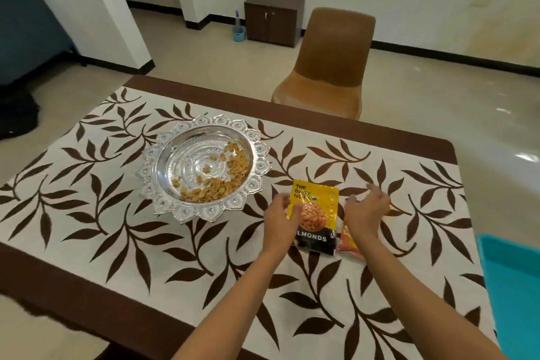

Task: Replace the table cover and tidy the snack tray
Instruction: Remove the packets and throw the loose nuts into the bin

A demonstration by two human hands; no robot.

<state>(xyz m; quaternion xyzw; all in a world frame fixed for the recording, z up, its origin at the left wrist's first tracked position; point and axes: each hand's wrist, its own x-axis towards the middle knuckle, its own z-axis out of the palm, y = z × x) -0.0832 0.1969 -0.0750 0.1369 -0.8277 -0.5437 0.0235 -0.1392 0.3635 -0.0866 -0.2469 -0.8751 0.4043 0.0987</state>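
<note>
Here, item by item.
Cover [96, 213]: cream with brown leaves, spread flat on the surface.
Tray [201, 123]: silver, scalloped rim, left of centre on the cover.
Nuts [222, 184]: loose, heaped along the tray's near-right side.
Almond pack [317, 213]: yellow and black, lying flat just right of the tray.
Orange pack [347, 242]: touching the almond pack's right edge, partly hidden.
Left grip [279, 221]: pinching the almond pack's left edge.
Right grip [366, 212]: fingers spread, over the orange pack.
Bin [514, 286]: teal, at the right edge.
Chair [333, 52]: brown, beyond the far side.
</note>
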